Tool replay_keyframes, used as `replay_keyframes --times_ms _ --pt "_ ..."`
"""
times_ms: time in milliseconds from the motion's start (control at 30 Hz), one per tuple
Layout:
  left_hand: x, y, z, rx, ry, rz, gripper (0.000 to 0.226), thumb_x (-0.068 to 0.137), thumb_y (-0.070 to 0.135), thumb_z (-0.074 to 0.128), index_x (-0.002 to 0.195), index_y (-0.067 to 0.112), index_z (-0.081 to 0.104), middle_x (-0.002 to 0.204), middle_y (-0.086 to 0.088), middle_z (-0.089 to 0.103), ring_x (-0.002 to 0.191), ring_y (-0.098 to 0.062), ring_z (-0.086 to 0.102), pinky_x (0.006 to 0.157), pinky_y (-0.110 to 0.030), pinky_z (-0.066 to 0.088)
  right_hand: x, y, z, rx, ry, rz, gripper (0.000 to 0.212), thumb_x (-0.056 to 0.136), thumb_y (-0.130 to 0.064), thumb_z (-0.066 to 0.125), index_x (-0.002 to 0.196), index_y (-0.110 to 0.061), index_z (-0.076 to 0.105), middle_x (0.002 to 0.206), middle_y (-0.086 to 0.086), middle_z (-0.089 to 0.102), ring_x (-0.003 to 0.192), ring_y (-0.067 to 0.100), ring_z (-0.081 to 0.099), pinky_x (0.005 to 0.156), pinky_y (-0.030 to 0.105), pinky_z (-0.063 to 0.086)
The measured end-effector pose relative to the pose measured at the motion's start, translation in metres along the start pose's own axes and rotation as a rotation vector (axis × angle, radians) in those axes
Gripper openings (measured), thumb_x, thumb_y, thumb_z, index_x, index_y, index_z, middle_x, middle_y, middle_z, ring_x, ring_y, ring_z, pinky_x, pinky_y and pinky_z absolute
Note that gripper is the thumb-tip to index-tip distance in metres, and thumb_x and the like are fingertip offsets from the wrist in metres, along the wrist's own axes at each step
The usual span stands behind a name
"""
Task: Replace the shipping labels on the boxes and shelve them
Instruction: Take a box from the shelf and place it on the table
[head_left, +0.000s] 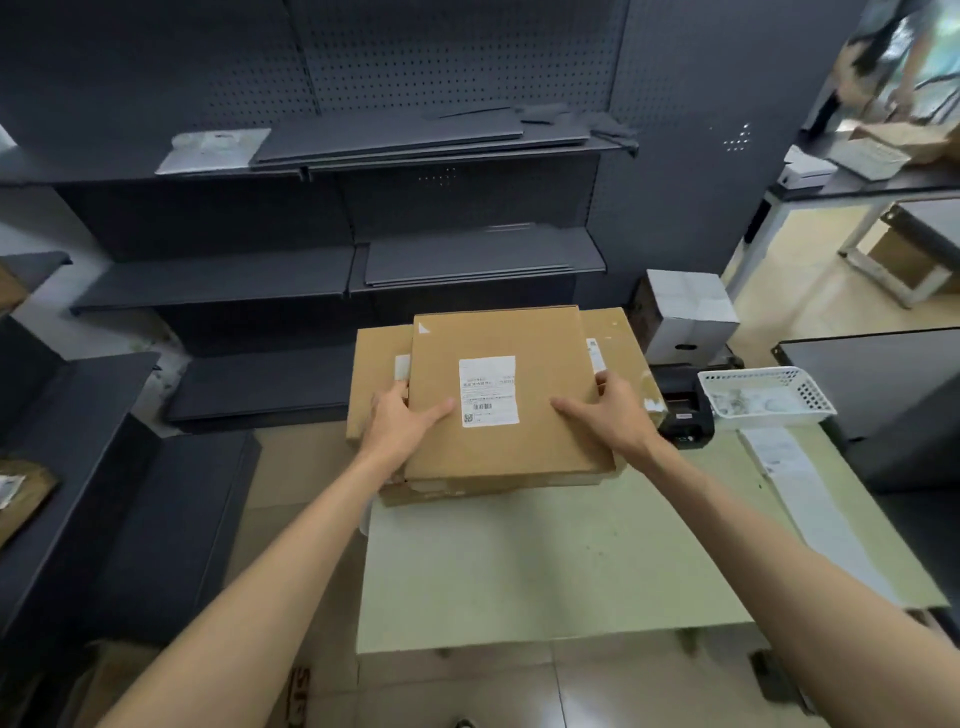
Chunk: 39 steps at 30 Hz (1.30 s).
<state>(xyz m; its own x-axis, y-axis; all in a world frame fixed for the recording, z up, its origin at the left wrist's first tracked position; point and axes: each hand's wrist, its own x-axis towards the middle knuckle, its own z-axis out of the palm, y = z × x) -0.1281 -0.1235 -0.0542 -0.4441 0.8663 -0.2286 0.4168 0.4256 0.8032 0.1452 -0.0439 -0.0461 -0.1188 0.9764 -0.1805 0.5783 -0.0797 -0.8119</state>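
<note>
Matt brown cardboard forms the top box (498, 415), its smooth face carrying a white paper shipping label (488, 391) printed in black. Behind it, dark grey shelving (332, 156) has a dull, perforated metal back panel. At the desk's (571, 561) right edge sits a white plastic mesh basket (763, 397) beside a glossy black label printer (683, 410).

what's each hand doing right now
Left hand: grips the top box at its left edge.
Right hand: grips the same box at its right edge.

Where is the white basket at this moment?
The white basket stands on the table's right side, beside the black printer, right of the boxes.
</note>
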Motion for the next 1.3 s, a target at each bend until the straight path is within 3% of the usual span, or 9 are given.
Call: replay_keyframes --times_ms 200,367,533,733,1133,1300 --pt "-0.062 0.021 0.08 -0.007 0.029 0.042 0.067 0.058 0.073 0.074 0.116 0.04 0.063 0.112 0.004 0.065 0.103 -0.017 0.063 0.093 -0.043 0.054 -0.034 0.07 -0.07 -0.001 -0.003 -0.055 0.066 0.071 -0.046 0.08 0.127 -0.027 0.051 0.116 -0.008 0.063 0.101 0.015 0.062 0.089 0.042 0.053" --pt "-0.12 0.041 0.153 0.011 0.071 0.002 0.069 0.075 0.054 0.081 0.135 0.032 0.057 0.113 -0.001 0.052 0.104 -0.019 0.053 0.093 -0.035 0.045 -0.056 0.129 -0.124 -0.019 -0.001 -0.045 0.076 0.064 -0.061 0.074 0.128 -0.03 0.046 0.117 -0.008 0.059 0.106 0.013 0.058 0.09 0.045 0.052" --pt "-0.161 0.034 0.207 0.007 0.047 -0.044 0.081 0.065 0.07 0.076 0.136 0.038 0.054 0.112 0.006 0.051 0.105 -0.018 0.058 0.096 -0.044 0.051 -0.072 0.183 -0.154 -0.08 -0.022 -0.05 0.061 0.079 -0.049 0.073 0.128 -0.024 0.048 0.119 -0.004 0.06 0.102 0.015 0.059 0.087 0.043 0.052" --pt "-0.172 0.015 0.241 -0.01 0.014 -0.088 0.059 0.057 0.073 0.075 0.108 0.047 0.061 0.113 0.005 0.062 0.096 -0.012 0.065 0.085 -0.044 0.058 -0.073 0.228 -0.155 -0.098 -0.092 0.032 0.069 0.076 -0.053 0.073 0.132 -0.023 0.046 0.123 0.001 0.059 0.106 0.02 0.059 0.091 0.045 0.051" --pt "-0.113 -0.036 0.292 0.065 -0.126 -0.199 0.083 0.066 0.069 0.076 0.135 0.029 0.055 0.12 0.003 0.056 0.106 -0.018 0.06 0.093 -0.043 0.055 -0.025 0.277 -0.112 -0.116 -0.18 0.216 0.072 0.082 -0.042 0.074 0.139 -0.011 0.041 0.131 0.009 0.055 0.115 0.027 0.055 0.098 0.045 0.047" --pt "-0.085 -0.068 0.312 0.009 -0.185 -0.258 0.088 0.056 0.071 0.071 0.132 0.027 0.057 0.119 0.001 0.062 0.102 -0.017 0.064 0.091 -0.043 0.057 -0.002 0.291 -0.096 -0.143 -0.197 0.286 0.075 0.083 -0.039 0.074 0.142 -0.011 0.038 0.135 0.009 0.054 0.117 0.029 0.055 0.1 0.047 0.046"
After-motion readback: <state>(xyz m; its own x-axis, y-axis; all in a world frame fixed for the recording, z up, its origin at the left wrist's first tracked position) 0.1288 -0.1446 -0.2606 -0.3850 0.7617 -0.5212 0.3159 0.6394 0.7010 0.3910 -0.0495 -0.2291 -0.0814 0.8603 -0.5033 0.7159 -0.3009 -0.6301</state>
